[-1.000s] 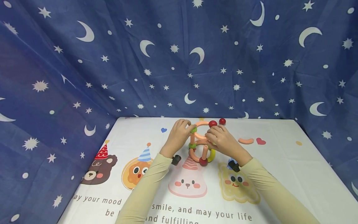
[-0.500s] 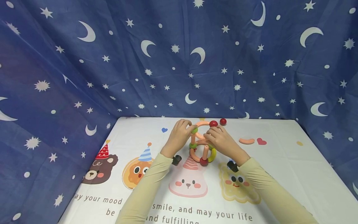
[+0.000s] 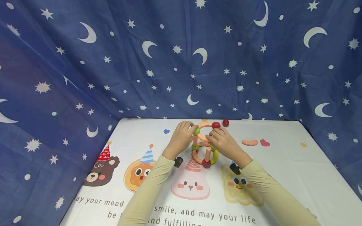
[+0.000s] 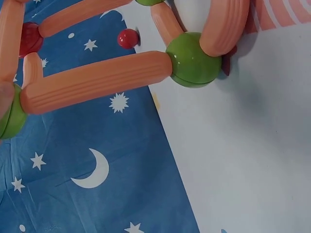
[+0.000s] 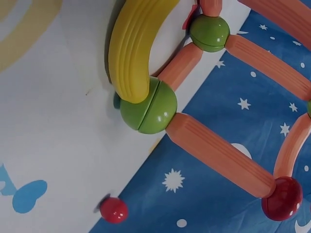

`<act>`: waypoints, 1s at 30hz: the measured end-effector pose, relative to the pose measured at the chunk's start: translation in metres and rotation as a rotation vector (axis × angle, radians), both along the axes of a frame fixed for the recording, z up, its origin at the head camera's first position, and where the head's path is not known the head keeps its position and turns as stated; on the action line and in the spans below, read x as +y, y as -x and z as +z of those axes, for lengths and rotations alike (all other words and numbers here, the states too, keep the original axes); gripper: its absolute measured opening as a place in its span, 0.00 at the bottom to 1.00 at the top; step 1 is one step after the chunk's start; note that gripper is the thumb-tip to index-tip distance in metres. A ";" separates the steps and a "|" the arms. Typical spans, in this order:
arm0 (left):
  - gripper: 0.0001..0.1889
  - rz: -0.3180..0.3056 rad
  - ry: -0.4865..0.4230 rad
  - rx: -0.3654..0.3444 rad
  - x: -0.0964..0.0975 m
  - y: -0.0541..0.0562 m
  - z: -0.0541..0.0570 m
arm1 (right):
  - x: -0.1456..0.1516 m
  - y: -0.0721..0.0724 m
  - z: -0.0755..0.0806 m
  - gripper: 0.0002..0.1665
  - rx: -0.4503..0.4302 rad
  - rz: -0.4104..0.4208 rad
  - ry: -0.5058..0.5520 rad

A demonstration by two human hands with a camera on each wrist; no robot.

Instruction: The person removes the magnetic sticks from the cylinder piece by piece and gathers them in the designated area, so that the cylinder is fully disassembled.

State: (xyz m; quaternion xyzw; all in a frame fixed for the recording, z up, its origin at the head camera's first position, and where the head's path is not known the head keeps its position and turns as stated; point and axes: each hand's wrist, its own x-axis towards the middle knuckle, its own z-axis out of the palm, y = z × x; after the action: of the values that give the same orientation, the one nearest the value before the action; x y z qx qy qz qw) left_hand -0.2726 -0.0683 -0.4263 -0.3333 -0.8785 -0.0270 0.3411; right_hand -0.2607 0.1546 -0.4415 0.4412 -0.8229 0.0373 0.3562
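A toy frame of ribbed orange rods and coloured balls stands at the table's far side. My left hand point(image 3: 181, 138) pinches the upper green ball point(image 3: 196, 131); a fingertip point(image 4: 5, 97) shows against it in the left wrist view. My right hand point(image 3: 227, 144) holds the near orange curved rod point(image 3: 202, 137) of the upper ring, its fingertips partly hidden. An upper red ball point(image 3: 216, 125) sits at that ring's back right. Below, the lower ring includes a yellow curved rod point(image 5: 133, 48) and a front red ball point(image 3: 206, 163) bearing an upright orange rod point(image 3: 208, 153).
A loose red ball point(image 3: 225, 123) lies behind the frame near the table's back edge. To the right rests a loose orange curved rod point(image 3: 249, 142). The printed white tablecloth point(image 3: 282, 163) meets a blue star-patterned curtain point(image 3: 158, 78) at the back.
My right hand has shifted very slightly left along the upper ring. The left hand and the frame look almost unmoved.
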 end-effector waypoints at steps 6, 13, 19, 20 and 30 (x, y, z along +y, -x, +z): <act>0.16 0.002 -0.011 -0.011 0.001 0.000 -0.001 | -0.001 -0.001 -0.002 0.17 0.007 0.003 0.009; 0.16 -0.002 -0.015 -0.005 0.002 0.000 -0.001 | 0.000 -0.002 -0.003 0.15 -0.014 0.007 -0.005; 0.16 -0.024 -0.042 0.004 0.002 0.000 -0.003 | 0.004 -0.003 -0.015 0.15 -0.021 -0.005 -0.011; 0.16 -0.027 -0.047 0.006 0.002 0.000 -0.004 | 0.006 -0.004 -0.016 0.15 -0.027 -0.008 -0.002; 0.16 -0.009 -0.058 -0.017 0.002 0.001 -0.004 | 0.037 -0.010 -0.019 0.13 -0.127 0.038 0.141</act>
State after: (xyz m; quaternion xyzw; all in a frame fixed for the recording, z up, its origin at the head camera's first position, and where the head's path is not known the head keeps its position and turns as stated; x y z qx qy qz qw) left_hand -0.2734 -0.0665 -0.4302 -0.3271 -0.8787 -0.0569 0.3429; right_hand -0.2504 0.1911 -0.4601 0.4272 -0.8307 0.1299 0.3325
